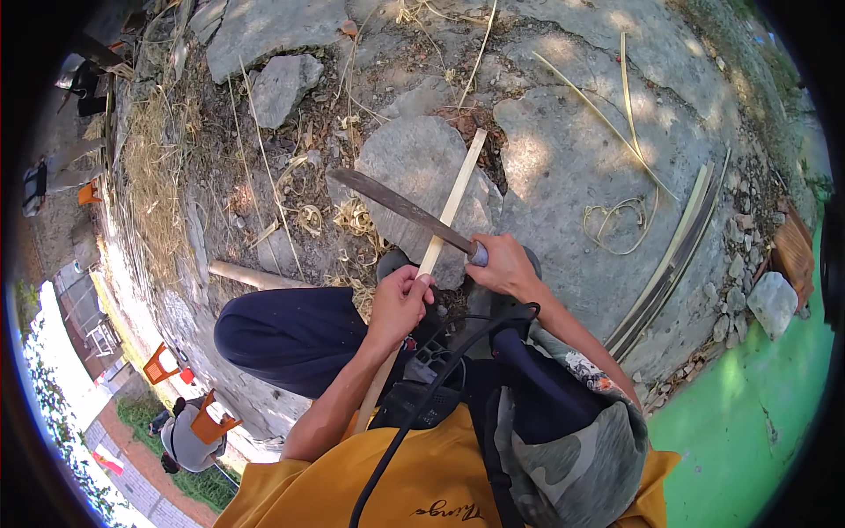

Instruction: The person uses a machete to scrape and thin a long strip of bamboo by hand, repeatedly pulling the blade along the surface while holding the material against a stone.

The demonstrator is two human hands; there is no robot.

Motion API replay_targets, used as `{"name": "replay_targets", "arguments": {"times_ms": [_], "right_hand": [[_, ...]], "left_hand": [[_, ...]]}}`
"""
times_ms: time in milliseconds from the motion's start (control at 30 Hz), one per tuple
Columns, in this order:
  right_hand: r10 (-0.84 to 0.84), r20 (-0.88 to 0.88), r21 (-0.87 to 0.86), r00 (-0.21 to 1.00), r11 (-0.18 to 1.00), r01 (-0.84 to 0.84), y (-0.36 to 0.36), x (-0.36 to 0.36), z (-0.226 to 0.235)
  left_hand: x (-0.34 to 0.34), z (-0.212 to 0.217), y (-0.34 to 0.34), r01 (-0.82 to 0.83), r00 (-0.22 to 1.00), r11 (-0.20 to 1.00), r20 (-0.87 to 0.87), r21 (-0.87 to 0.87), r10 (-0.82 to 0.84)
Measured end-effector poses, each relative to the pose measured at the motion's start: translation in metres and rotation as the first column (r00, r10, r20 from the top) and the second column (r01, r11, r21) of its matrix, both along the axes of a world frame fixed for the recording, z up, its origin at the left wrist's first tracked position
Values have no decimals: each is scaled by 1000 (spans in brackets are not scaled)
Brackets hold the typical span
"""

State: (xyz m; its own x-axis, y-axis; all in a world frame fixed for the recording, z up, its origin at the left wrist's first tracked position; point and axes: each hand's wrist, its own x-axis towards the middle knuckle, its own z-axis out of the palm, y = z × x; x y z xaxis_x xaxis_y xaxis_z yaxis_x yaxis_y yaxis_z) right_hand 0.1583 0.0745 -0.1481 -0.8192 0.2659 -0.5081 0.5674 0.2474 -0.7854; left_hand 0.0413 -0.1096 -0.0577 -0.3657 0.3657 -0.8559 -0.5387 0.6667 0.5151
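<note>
My left hand [396, 310] is closed around a long pale split-bamboo strip [459, 187], which slants from between my knees up over a flat stone. In my right hand [503, 266] is the handle of a long knife [387, 197] with a dark, slightly curved blade. The blade lies across the strip just beyond my left fingers, its tip pointing to the far left. Beneath both is the rounded flat stone [396, 154]. Curled shavings [354, 216] lie left of the strip.
Several long strips [673, 251] lie together at the right, with looser thin strips [629, 88] beyond. A round wooden stick [255, 275] rests beside my left knee. Loose stones [773, 304] edge a green surface [739, 422]. A person [189, 436] sits on an orange chair [213, 421] at lower left.
</note>
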Motion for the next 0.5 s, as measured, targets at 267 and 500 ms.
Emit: {"name": "replay_targets", "arguments": {"times_ms": [267, 500], "right_hand": [[-27, -4, -27, 1000, 999, 27, 0, 12, 3], [-47, -24, 8, 999, 999, 48, -1, 9, 8]], "left_hand": [[-3, 14, 10, -123, 964, 992, 235, -7, 121], [-8, 20, 14, -174, 932, 984, 317, -36, 177]]}}
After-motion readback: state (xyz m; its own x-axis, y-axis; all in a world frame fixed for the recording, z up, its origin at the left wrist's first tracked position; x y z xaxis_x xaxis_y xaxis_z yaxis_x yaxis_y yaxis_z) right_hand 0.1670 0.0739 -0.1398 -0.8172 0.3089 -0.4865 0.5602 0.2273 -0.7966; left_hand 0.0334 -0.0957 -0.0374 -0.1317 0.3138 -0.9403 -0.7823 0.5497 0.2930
